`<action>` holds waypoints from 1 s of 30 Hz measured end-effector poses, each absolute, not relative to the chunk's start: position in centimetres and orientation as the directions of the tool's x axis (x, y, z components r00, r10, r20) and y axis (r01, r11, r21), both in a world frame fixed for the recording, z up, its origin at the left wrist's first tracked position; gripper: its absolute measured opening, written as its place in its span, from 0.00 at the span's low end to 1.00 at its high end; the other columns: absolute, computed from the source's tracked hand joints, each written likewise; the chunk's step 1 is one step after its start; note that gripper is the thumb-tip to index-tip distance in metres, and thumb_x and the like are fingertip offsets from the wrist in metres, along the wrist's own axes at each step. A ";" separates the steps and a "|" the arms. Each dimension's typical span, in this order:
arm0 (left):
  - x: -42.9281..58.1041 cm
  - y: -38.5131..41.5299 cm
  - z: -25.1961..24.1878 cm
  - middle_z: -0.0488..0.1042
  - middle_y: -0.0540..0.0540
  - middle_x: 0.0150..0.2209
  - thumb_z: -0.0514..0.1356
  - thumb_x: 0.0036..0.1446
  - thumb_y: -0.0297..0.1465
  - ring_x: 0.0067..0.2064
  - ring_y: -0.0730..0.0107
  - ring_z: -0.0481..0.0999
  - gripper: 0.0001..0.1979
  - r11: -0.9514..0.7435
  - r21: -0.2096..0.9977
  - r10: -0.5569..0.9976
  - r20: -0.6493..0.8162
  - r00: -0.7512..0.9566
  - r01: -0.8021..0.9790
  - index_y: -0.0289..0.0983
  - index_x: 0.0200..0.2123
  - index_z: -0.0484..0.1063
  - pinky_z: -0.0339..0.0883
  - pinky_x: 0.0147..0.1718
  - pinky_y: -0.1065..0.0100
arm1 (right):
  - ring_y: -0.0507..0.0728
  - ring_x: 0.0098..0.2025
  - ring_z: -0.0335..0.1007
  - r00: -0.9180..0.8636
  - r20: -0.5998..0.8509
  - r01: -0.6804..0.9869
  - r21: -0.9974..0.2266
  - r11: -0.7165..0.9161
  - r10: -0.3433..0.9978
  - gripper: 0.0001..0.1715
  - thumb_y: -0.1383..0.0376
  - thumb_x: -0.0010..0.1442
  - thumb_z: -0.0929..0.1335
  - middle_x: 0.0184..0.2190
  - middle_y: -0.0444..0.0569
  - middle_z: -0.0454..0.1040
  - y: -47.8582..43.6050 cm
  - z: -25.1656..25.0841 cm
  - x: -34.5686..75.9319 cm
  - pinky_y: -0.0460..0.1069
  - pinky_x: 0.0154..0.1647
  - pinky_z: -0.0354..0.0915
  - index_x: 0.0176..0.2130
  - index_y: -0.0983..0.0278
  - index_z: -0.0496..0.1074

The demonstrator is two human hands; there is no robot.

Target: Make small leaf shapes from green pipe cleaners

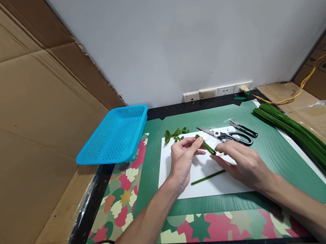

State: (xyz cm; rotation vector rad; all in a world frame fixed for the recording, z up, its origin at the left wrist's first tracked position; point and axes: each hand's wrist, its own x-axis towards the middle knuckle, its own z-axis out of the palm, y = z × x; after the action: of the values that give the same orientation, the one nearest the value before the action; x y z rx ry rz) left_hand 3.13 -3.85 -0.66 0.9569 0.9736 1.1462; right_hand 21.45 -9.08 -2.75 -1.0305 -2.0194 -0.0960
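My left hand (184,158) and my right hand (241,163) meet over a white sheet (205,187) and pinch the two ends of a short folded green pipe cleaner (207,146). The left fingers grip its far end, the right fingertips its near end. A straight green pipe cleaner piece (207,178) lies on the sheet just below the hands. Several bent green pieces (175,133) lie at the sheet's far edge.
Black-handled scissors (229,135) and a smaller cutter (243,128) lie right of the hands on the green mat (276,148). A long bundle of green pipe cleaners (314,146) runs along the right. A blue mesh basket (115,136) sits at left. Cardboard walls flank both sides.
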 end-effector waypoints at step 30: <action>3.6 -3.8 -0.7 0.80 0.48 0.35 0.78 0.49 0.35 0.34 0.75 0.80 0.14 0.189 0.940 0.979 -0.156 0.134 -0.284 0.33 0.34 0.82 0.79 0.37 0.74 | 0.55 0.30 0.70 -0.355 0.696 0.769 -0.163 0.618 0.625 0.11 0.71 0.71 0.66 0.28 0.47 0.74 -8.1 -2.5 21.7 0.49 0.35 0.63 0.36 0.65 0.74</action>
State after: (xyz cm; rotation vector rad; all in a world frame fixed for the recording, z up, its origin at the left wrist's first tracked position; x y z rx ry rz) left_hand 3.64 -3.80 -0.66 0.9146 0.9898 1.1306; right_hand 21.69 -8.09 -2.47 -1.0906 -2.0917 -0.2456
